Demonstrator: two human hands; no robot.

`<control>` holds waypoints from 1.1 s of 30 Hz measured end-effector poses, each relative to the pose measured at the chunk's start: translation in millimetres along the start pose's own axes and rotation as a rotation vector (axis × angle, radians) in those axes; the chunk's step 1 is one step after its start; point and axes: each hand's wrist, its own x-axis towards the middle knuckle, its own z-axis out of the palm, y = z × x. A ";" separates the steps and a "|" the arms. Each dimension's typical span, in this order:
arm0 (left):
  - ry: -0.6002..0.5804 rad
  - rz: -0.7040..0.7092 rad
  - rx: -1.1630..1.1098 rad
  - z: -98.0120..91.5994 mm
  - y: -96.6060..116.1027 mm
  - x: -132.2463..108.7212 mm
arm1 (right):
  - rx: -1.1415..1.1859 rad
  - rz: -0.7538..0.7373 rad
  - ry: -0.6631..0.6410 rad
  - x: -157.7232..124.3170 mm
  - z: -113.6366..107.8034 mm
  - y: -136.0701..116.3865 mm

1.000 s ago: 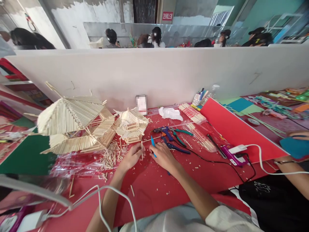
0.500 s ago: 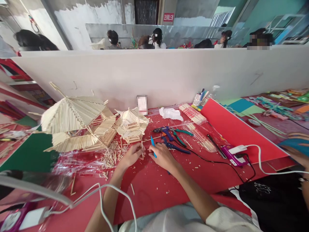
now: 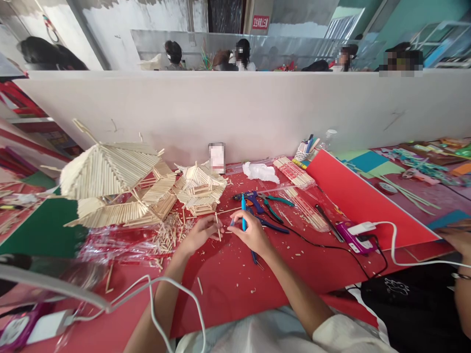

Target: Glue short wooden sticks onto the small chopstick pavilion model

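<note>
My left hand (image 3: 203, 234) pinches a short thin wooden stick (image 3: 218, 226), held roughly upright. Close beside it, my right hand (image 3: 253, 231) holds a blue pen (image 3: 243, 210) that stands nearly upright between the fingers. A small bluish piece (image 3: 231, 222) shows at the right fingertips; I cannot make out what it is. Just beyond both hands stands a small pavilion model (image 3: 199, 190) built of wooden sticks. A larger stick-built model with a wide roof (image 3: 110, 169) sits to its left.
Loose stick offcuts (image 3: 171, 238) lie left of my hands. Dark blue pliers (image 3: 272, 225), green-handled pliers (image 3: 274, 206) and bundled sticks (image 3: 307, 208) lie to the right. A red board (image 3: 368, 206) leans there, with a co-worker's hand (image 3: 458, 238) beyond. White cables (image 3: 187, 289) cross the front left.
My right hand has lifted slightly and turned, so the blue pen has shifted right and stands straighter. My left hand keeps the stick almost in place. The co-worker's hand has moved down a little.
</note>
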 end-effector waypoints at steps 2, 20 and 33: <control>-0.015 -0.011 -0.042 4.9 2.4 -1.5 | 0.103 -0.010 0.073 -0.6 1.7 -1.5; 0.108 -0.035 -0.171 22.2 -1.9 4.2 | 0.142 -0.174 0.057 -9.2 0.0 -9.3; 0.116 -0.091 -0.291 22.4 -3.8 3.3 | 0.093 -0.244 -0.031 -14.6 -1.7 -7.4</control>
